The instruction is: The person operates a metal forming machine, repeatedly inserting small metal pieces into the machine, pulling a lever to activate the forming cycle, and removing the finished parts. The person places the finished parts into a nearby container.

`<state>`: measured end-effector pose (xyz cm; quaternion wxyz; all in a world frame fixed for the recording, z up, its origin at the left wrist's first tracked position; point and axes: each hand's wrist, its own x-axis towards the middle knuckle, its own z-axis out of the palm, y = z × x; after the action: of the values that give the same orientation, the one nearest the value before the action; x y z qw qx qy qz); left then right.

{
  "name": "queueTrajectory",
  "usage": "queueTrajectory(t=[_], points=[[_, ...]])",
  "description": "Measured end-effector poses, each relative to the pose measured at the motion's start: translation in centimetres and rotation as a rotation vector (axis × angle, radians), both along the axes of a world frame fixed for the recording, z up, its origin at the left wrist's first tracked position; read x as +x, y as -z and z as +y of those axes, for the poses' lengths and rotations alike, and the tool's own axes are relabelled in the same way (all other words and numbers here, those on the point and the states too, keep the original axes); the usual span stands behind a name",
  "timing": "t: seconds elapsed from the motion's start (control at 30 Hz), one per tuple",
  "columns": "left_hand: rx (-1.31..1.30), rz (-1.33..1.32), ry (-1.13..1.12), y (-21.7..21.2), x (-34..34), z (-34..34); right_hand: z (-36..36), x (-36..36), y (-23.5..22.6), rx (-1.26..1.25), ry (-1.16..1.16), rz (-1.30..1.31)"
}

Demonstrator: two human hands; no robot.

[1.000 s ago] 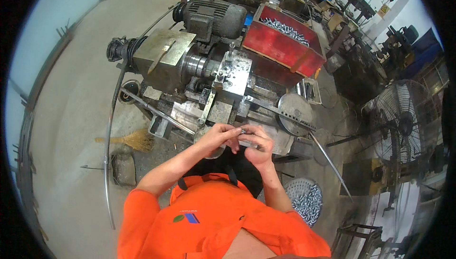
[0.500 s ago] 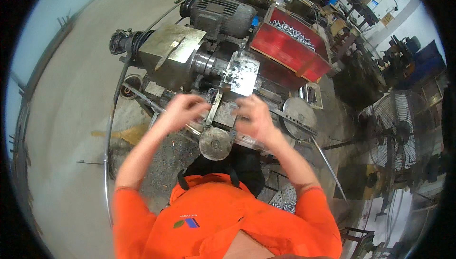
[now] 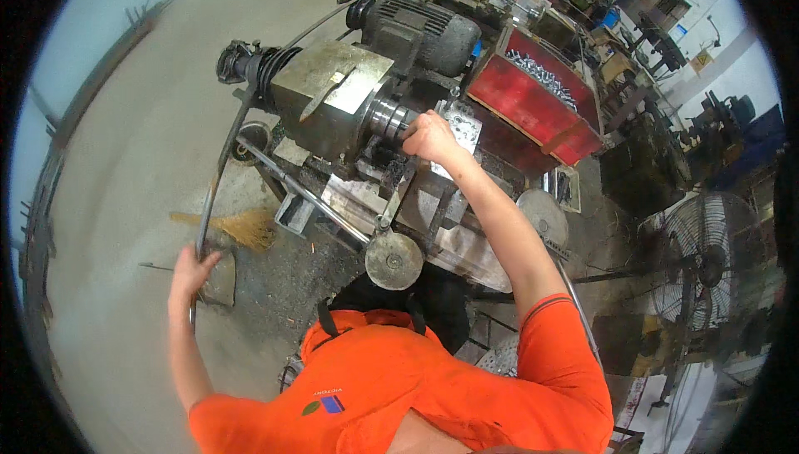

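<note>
My left hand [image 3: 195, 272] is out at the left, closed round the lower part of a long metal lever [image 3: 211, 192] that hangs from the rear end of the lathe's spindle. My right hand [image 3: 429, 136] is at the lathe spindle nose [image 3: 388, 119], its fingers bent together there. Whatever they pinch is hidden behind the hand. Just right of those fingers lies the shiny metal plate of the tool slide [image 3: 466, 125]. Nearer to me stand a round metal handwheel disc [image 3: 394, 260] and a slanting steel handle bar [image 3: 312, 196].
Behind the lathe sit a ribbed electric motor [image 3: 424, 34] and a red bin [image 3: 520, 92] of small metal parts. A flat tool lies on the headstock cover [image 3: 358, 92]. A straw broom [image 3: 245, 228] lies on the floor. To the right stands a large fan [image 3: 707, 262].
My left hand has moved from in front of the lathe out left onto the long lever. My right hand has gone forward to the spindle nose. The view has shifted slightly.
</note>
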<state>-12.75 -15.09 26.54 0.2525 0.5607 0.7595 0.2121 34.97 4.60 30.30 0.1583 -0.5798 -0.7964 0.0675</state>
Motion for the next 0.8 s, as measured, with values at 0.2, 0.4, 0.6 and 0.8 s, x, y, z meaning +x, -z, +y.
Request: queueTrajectory(t=[0.2, 0.4, 0.6, 0.8], points=[[0.077, 0.232, -0.008, 2.5, 0.2, 0.4, 0.9, -0.3, -0.1, -0.057, -0.052, 0.032], [-0.014, 0.516, -0.043, 1.2, 1.1, 0.4, 0.7, -2.2, -1.9, -0.034, -0.083, -0.075], [0.321, 1.034, 0.184, 2.4, -14.8, 6.4, 0.1, -1.8, -2.0, -0.055, 0.025, -0.015], [0.133, 1.024, 0.154, 2.3, -17.6, 11.4, -0.1, -0.6, -1.3, 0.078, -0.003, -0.082]])
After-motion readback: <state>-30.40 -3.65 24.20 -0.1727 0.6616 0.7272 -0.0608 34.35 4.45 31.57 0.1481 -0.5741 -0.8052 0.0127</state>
